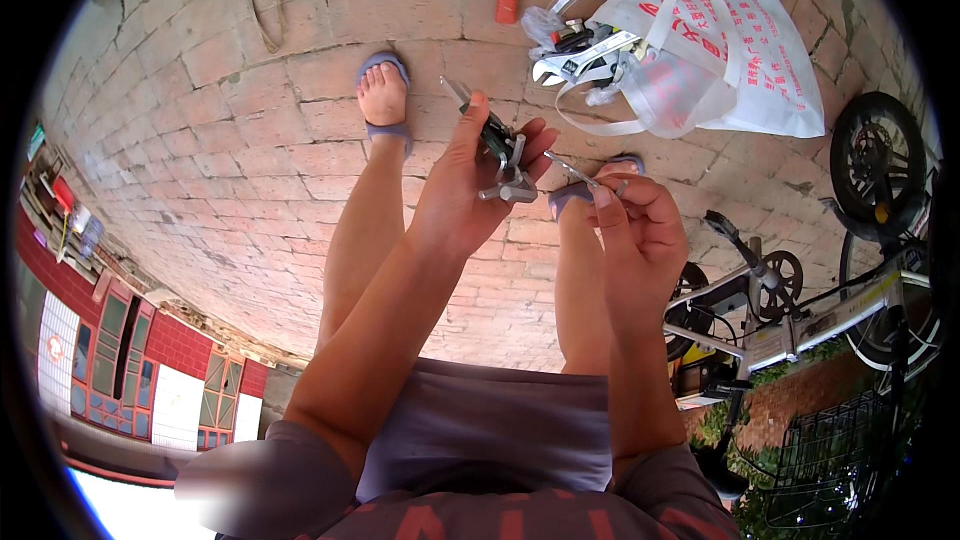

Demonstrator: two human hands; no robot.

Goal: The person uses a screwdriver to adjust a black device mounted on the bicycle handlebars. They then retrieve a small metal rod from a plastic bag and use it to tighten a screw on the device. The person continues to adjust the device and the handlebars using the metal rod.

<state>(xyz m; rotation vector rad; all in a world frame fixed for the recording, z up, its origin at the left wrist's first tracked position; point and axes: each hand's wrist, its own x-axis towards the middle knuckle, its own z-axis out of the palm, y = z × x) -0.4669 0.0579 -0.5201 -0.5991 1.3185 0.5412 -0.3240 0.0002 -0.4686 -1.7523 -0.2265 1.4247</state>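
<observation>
Our right hand point(645, 222) pinches a slim metal rod point(572, 168); our left hand point(462, 185), just beside, grips a dark-handled tool point(494, 135), blade point(455, 91) out, grey metal part point(515, 187) by the fingers! A loosened thumb could drop it onto bricks point(290, 90), short of that white bag point(795, 100).

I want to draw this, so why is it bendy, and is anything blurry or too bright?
Head view: the fisheye lens curves the brick ground and leaves black corners; head view, lower left: smeary blur at the left sleeve, white glare beside it; head view, middle: the left hand looks fairly sharp.
</observation>
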